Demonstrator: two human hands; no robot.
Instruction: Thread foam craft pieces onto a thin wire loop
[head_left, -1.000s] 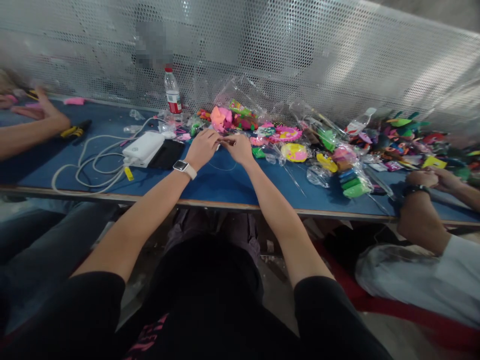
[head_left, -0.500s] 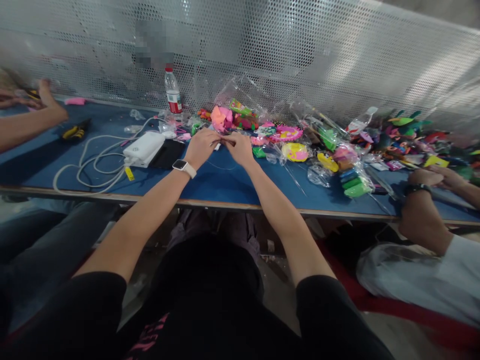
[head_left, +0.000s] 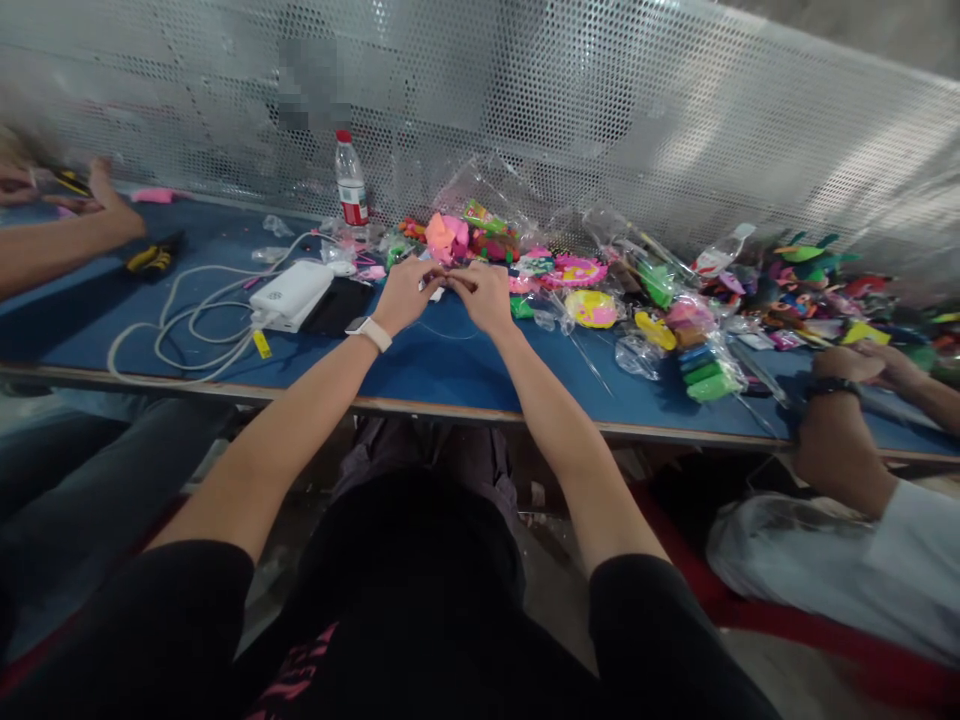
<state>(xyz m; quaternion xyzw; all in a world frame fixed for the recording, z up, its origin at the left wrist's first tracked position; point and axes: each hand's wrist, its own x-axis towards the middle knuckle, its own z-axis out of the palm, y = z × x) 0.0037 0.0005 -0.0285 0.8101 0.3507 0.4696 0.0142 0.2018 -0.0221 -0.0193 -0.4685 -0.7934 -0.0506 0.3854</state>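
Note:
My left hand [head_left: 407, 292], with a watch [head_left: 370, 332] on its wrist, is closed in a pinch over the blue table [head_left: 442, 370]. Close beside it, my right hand [head_left: 486, 296] is pinched too, the fingertips of both nearly meeting. Whatever they hold is small and mostly hidden by the fingers; I cannot make out its kind. Just behind the hands sits a pink and orange modelled figure [head_left: 447, 238]. A thin clear strand [head_left: 448, 332] curves over the table below them. Right of my right hand lies a green piece [head_left: 520, 307].
At left are a white power bank [head_left: 291, 296], coiled cable [head_left: 169, 340] and a dark flat object [head_left: 339, 308]. A bottle [head_left: 350, 182] stands by the perforated metal screen [head_left: 555, 100]. Yellow figures [head_left: 591, 308], clay packs [head_left: 709, 372] and wrappers crowd the right. Other people's hands [head_left: 851, 365] work at both sides.
My fingertips have drawn slightly apart, and my left wrist has turned so the watch face tilts away. The view has shifted a little; the things on the table stay put.

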